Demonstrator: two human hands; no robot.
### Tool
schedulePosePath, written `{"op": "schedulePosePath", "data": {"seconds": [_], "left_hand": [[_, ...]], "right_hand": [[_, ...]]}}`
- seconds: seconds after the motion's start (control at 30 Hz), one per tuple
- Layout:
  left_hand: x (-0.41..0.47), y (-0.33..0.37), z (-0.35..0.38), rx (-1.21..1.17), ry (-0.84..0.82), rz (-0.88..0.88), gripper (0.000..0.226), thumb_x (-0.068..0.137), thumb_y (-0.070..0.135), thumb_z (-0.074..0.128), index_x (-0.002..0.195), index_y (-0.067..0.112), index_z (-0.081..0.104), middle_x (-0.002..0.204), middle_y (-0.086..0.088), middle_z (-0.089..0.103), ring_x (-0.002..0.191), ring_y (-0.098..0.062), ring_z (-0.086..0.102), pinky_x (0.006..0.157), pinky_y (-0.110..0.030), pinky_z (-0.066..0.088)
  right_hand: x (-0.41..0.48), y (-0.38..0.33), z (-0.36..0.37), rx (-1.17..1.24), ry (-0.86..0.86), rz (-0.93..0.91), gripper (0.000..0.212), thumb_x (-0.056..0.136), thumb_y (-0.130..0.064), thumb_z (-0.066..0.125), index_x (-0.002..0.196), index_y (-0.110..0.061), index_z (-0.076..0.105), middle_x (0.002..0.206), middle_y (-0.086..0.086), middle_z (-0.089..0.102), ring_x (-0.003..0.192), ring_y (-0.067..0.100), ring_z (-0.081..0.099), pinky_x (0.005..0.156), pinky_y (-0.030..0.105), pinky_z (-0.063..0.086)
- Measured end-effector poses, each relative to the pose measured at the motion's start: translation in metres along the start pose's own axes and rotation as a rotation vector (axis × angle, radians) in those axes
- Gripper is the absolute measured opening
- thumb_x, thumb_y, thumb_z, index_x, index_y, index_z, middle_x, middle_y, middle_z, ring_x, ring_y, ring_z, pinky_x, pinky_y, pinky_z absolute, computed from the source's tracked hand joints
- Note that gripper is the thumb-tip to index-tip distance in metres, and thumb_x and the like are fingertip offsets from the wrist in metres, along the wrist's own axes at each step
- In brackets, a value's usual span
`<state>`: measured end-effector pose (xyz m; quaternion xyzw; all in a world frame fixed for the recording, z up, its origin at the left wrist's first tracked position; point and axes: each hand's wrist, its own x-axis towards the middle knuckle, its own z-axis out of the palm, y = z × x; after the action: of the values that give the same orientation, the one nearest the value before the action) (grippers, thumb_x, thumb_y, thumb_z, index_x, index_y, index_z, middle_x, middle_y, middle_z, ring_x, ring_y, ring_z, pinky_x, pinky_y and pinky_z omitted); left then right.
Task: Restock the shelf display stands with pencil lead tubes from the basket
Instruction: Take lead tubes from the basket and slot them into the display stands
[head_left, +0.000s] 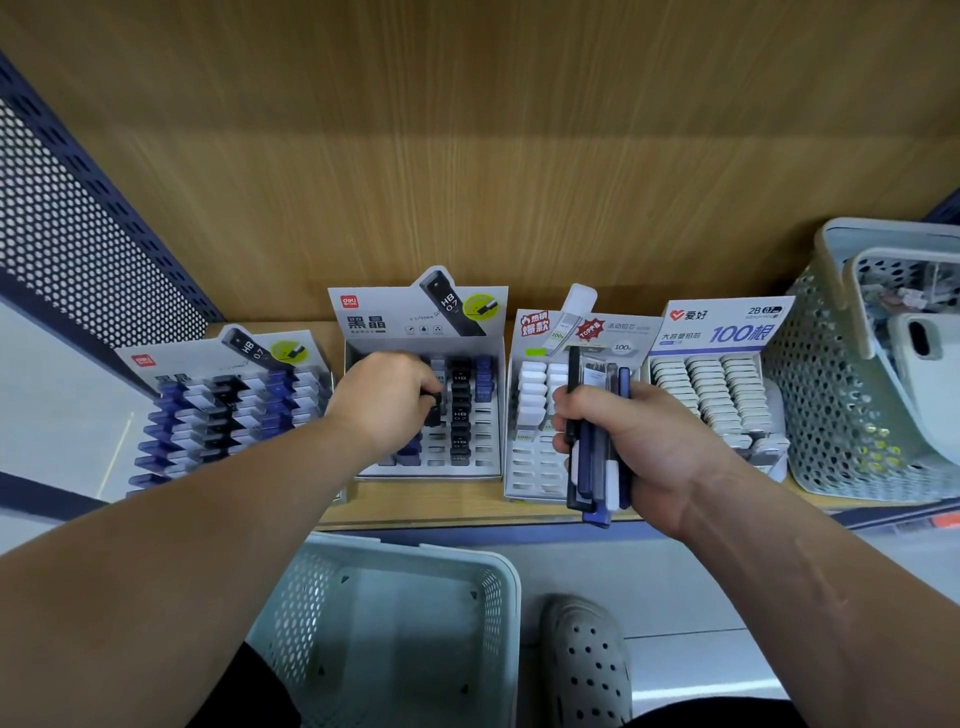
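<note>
My left hand (387, 402) reaches into the middle black-and-white display stand (493, 364) and pinches a black lead tube (434, 410) over its slots. My right hand (628, 447) grips a bundle of several lead tubes (597, 467), black, blue and white, held upright in front of the white display stand (530, 415). A pale green perforated basket (395, 623) sits on the floor below my arms; its visible inside looks bare.
On the wooden shelf (441, 499) stand a filled stand (223, 410) at left and a stand of white tubes (711, 395) at right. Another green basket (857, 389) with items sits far right. A perforated blue panel (67, 234) bounds the left. My shoe (587, 660) is beside the floor basket.
</note>
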<state>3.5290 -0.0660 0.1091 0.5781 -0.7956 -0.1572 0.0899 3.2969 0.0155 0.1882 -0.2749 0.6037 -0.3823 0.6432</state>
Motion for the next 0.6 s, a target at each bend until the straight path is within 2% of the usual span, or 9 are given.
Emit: {"op": "schedulePosePath", "data": {"seconds": [0.1,0.23,0.33,0.43,0.53,0.6], "left_hand": [[-0.001,0.003,-0.001,-0.001,0.014,0.005,0.017,0.090,0.017,0.066,0.100,0.023,0.079,0.099,0.003,0.076,0.093,-0.023,0.067,0.080,-0.033,0.054],[-0.002,0.001,0.002,0.048,-0.075,-0.003,0.012,0.088,0.018,0.067,0.091,0.024,0.077,0.090,0.001,0.074,0.088,-0.024,0.065,0.076,-0.034,0.054],[-0.003,-0.004,0.007,0.091,-0.105,0.011,0.015,0.089,0.019,0.065,0.094,0.025,0.078,0.097,-0.002,0.071,0.094,-0.027,0.063,0.079,-0.036,0.054],[-0.002,-0.003,0.010,0.112,-0.105,0.044,0.023,0.093,0.019,0.059,0.107,0.027,0.077,0.109,-0.004,0.062,0.100,-0.027,0.062,0.084,-0.037,0.053],[-0.003,-0.002,0.010,0.141,-0.163,0.055,0.029,0.095,0.020,0.052,0.110,0.028,0.075,0.105,-0.004,0.057,0.100,-0.027,0.061,0.081,-0.036,0.053],[-0.005,0.003,0.006,0.083,-0.134,0.041,0.026,0.095,0.022,0.053,0.107,0.026,0.076,0.102,-0.002,0.062,0.098,-0.026,0.063,0.081,-0.037,0.054]], "right_hand": [[0.001,0.000,0.001,0.000,0.000,0.004,0.010,0.084,-0.008,0.072,0.093,-0.009,0.068,0.075,0.005,0.065,0.063,0.019,0.063,0.059,0.028,0.048],[0.001,0.001,0.002,-0.008,0.009,0.012,0.012,0.084,-0.009,0.072,0.095,-0.009,0.069,0.075,0.006,0.066,0.062,0.017,0.064,0.059,0.030,0.049],[0.000,-0.001,0.003,-0.009,0.006,0.018,0.011,0.084,-0.009,0.072,0.094,-0.009,0.069,0.075,0.005,0.067,0.063,0.017,0.064,0.058,0.029,0.049],[0.000,-0.001,0.004,-0.006,-0.008,0.020,0.006,0.085,-0.007,0.071,0.091,-0.010,0.068,0.074,0.006,0.066,0.063,0.018,0.063,0.055,0.028,0.049],[-0.003,-0.003,0.006,-0.016,-0.044,0.018,0.004,0.087,-0.007,0.069,0.085,-0.010,0.068,0.074,0.008,0.064,0.065,0.018,0.060,0.062,0.031,0.047],[-0.004,-0.004,0.008,-0.013,-0.074,0.018,0.006,0.089,-0.007,0.067,0.083,-0.010,0.067,0.074,0.008,0.064,0.066,0.018,0.059,0.063,0.030,0.047]]}}
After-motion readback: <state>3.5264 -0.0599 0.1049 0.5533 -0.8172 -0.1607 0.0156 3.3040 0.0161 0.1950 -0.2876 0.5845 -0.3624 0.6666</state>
